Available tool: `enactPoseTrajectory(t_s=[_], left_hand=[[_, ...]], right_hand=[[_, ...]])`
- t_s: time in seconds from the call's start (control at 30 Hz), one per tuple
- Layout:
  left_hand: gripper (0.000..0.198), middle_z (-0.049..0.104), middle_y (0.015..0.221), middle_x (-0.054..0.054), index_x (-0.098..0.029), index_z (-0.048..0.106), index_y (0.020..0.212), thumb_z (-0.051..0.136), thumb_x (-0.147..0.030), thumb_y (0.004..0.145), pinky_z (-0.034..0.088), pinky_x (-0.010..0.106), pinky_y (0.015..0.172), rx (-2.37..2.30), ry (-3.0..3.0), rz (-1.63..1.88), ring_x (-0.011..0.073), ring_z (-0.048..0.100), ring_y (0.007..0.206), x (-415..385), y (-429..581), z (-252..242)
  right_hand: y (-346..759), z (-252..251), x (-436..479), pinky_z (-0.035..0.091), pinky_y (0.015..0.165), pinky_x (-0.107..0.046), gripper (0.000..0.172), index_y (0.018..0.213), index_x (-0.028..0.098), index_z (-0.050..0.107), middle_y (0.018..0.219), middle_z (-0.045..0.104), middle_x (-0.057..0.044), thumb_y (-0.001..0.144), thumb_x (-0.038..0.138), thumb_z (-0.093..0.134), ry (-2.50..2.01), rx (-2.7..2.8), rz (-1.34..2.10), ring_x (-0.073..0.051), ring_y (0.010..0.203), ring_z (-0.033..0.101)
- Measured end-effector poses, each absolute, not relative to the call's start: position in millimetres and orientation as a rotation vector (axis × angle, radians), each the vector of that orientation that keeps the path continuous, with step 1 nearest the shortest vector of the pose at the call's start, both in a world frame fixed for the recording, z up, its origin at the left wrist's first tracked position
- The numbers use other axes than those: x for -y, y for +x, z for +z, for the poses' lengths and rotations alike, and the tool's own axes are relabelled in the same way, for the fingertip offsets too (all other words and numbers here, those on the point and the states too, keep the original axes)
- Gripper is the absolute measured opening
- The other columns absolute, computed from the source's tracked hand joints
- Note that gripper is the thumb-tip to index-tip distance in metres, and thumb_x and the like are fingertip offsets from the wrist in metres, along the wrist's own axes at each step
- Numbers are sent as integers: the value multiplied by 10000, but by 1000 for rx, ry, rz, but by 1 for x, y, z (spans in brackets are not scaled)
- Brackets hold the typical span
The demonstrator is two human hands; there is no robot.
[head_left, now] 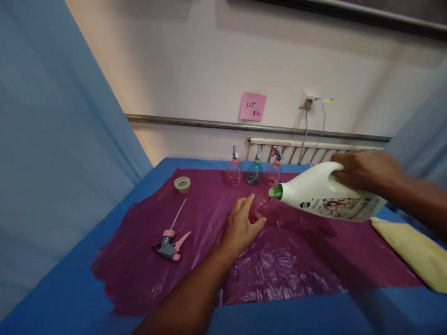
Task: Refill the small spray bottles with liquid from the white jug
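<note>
A pink-tinted spray bottle (259,209) without its spray head stands on the purple plastic sheet (296,260). My left hand (240,223) curves around its left side, thumb in front and index finger behind. From the right, my right hand (363,168) grips the handle of a white detergent jug (324,197). The jug is tipped left, and its green spout (275,192) is at the bottle's mouth. Whether liquid is flowing I cannot make out. A pink and grey spray head (169,244) with its tube lies on the sheet to the left.
Behind the hands stand a pink spray bottle (233,173), a teal one (254,173) and another pink one (274,173). A small round container (182,184) sits at back left. A folded yellow cloth (412,251) lies at right. Blue curtain (52,139) hangs left.
</note>
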State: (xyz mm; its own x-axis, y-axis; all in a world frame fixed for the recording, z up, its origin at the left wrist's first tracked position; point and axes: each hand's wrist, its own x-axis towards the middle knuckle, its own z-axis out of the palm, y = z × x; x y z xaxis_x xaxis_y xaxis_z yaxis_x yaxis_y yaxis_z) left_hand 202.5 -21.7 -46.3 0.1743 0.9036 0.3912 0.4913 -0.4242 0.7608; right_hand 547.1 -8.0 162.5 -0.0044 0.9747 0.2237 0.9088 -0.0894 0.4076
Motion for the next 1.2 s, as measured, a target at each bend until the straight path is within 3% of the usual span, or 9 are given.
enactPoseTrajectory(t_s=[1.2], left_hand=[[820, 633, 1529, 114, -276, 562, 1669, 853, -340, 905, 493, 499, 1283, -1288, 2001, 1178, 318, 635, 1440, 22, 202, -48]], right_hand=[[549, 169, 9, 262, 624, -374, 246, 946, 302, 708, 894, 784, -76, 975, 492, 554, 2008, -2073, 799, -273, 757, 658]])
